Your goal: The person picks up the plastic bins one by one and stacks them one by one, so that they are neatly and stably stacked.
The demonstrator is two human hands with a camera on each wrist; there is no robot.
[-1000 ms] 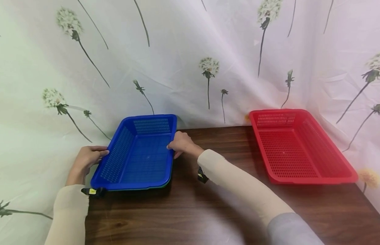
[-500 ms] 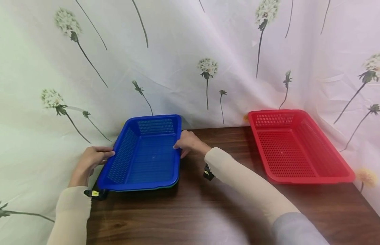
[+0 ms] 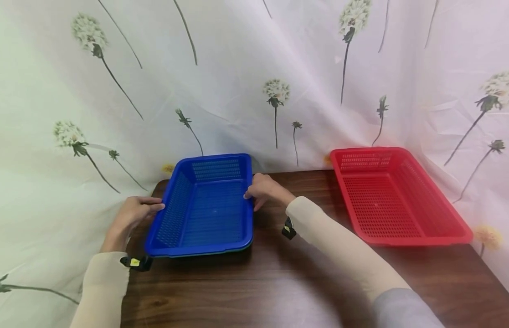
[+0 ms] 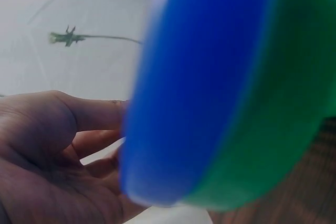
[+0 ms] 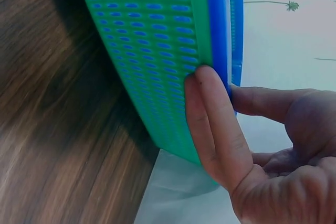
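Observation:
A blue plastic basket [image 3: 215, 214] sits nested inside a green one, near the back of the table on the left. Of the green basket [image 5: 152, 51], mostly the slotted outer wall shows, in the right wrist view. My left hand [image 3: 133, 216] holds the left rim with thumb and fingers; the blurred rim hides the fingertips in the left wrist view. On the opposite side my right hand [image 3: 268, 189] grips the right rim. Its thumb lies over the blue edge, and two fingers press the green wall underneath.
A red slotted basket [image 3: 379, 205] stands on the right side of the brown wooden table [image 3: 254, 291]. Behind the table hangs a white cloth [image 3: 221, 82] printed with dandelions, which also runs along both sides.
Both hands and the nested blue and green baskets have moved to the right, away from the left cloth. More of the table's back left corner shows. The red basket stays in place.

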